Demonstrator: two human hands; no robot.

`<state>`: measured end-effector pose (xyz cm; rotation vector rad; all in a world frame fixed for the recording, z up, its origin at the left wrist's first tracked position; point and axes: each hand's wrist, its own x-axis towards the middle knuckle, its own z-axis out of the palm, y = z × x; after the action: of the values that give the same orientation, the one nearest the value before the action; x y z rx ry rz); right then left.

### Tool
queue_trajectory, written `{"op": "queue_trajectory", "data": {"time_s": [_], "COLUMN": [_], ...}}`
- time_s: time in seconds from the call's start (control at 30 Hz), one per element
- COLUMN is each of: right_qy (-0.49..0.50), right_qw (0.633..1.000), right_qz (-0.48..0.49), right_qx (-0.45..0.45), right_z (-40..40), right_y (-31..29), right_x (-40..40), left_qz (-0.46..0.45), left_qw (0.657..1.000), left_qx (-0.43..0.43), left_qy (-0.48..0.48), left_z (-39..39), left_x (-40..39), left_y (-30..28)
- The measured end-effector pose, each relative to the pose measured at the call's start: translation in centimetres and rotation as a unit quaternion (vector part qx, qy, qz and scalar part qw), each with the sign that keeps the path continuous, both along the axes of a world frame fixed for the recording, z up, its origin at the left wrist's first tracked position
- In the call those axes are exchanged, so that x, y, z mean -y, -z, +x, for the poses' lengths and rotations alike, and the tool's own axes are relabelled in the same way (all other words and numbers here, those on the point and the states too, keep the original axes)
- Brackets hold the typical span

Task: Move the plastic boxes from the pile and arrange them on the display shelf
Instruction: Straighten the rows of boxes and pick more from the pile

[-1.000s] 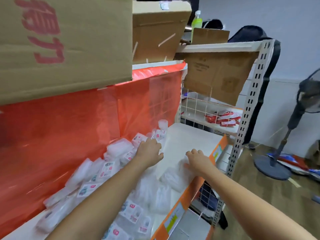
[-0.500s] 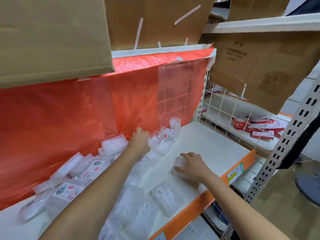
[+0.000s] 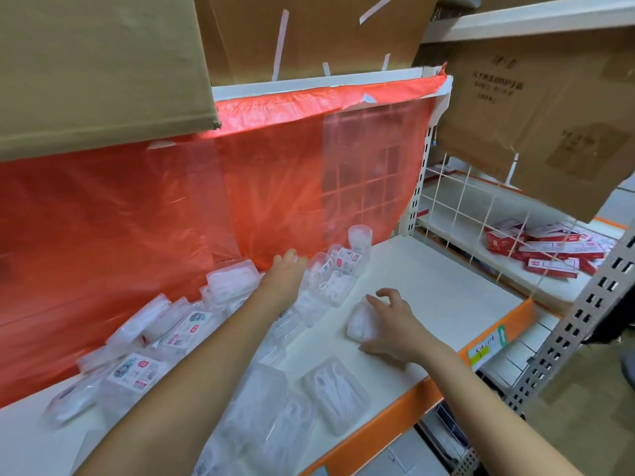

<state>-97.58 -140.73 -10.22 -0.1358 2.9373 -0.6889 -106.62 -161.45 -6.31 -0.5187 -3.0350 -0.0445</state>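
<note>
White laminate forms the display shelf (image 3: 429, 280), edged in orange; it fills the lower half of the view, and its right half, toward 3 o'clock, is bare. Behind it, from 9 to 12 o'clock, hangs a red plastic sheet (image 3: 171, 218), with cardboard cartons (image 3: 96, 63) on the level above.

We note the pile (image 3: 165, 338) of clear plastic boxes strewn along the shelf from 8 o'clock up toward centre, ending in a short row (image 3: 338, 269) against the sheet, with a small clear cup (image 3: 359, 235) at its far end. A few more boxes lie loose near the front edge at 6 o'clock.

We find our left hand (image 3: 287, 273) at the near end of that row, fingers reaching into the boxes; whether it grips one we cannot tell. Our right hand (image 3: 395, 324), just right of centre, rests curled over a single box (image 3: 360, 324) lying on the bare laminate, apart from the pile.

In our judgement the step in hand is placement: one box is being set down while the row is steadied. The next move calls for sliding this box into line with the row, then returning to the pile for another.
</note>
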Motion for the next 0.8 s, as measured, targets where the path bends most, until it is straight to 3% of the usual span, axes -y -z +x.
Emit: {"op": "queue_trajectory", "data": {"time_s": [0.17,0.27,0.33,0.4,0.47,0.53,0.63,0.8], "right_qy": [-0.01,-0.016,-0.022,-0.015,0.014,0.038,0.041,0.011], "right_qw": [0.994,0.972,0.911,0.822,0.738,0.68,0.625,0.593], "right_qz": [-0.103,-0.236,-0.408,-0.56,-0.661,-0.718,-0.765,-0.784], "right_qx": [-0.019,-0.002,0.049,0.1,0.133,0.142,0.152,0.184], "right_z": [0.1,0.8,1.3,1.6,1.6,1.8,2.2,3.5], "right_y": [-0.4,-1.6,-2.5,-3.0,-3.2,-3.2,-3.2,-3.1], "right_x": [-0.9,-1.2,-1.3,-1.4,-1.3,-1.0,-0.3,1.1], "left_qz": [0.041,0.107,0.152,0.183,0.216,0.273,0.338,0.348], "left_qw": [0.999,0.994,0.987,0.98,0.973,0.96,0.941,0.938], "left_qx": [-0.003,-0.006,-0.035,-0.051,-0.047,-0.025,-0.011,-0.007], "left_qy": [0.011,0.019,0.041,0.06,0.061,0.054,0.036,-0.005], "left_z": [0.9,1.9,3.2,4.8,6.4,8.0,10.0,13.0], "left_x": [0.3,0.4,0.4,0.4,0.4,0.6,1.0,1.4], "left_y": [-0.2,-1.1,-1.7,-2.3,-2.7,-3.0,-2.9,-1.4]}}
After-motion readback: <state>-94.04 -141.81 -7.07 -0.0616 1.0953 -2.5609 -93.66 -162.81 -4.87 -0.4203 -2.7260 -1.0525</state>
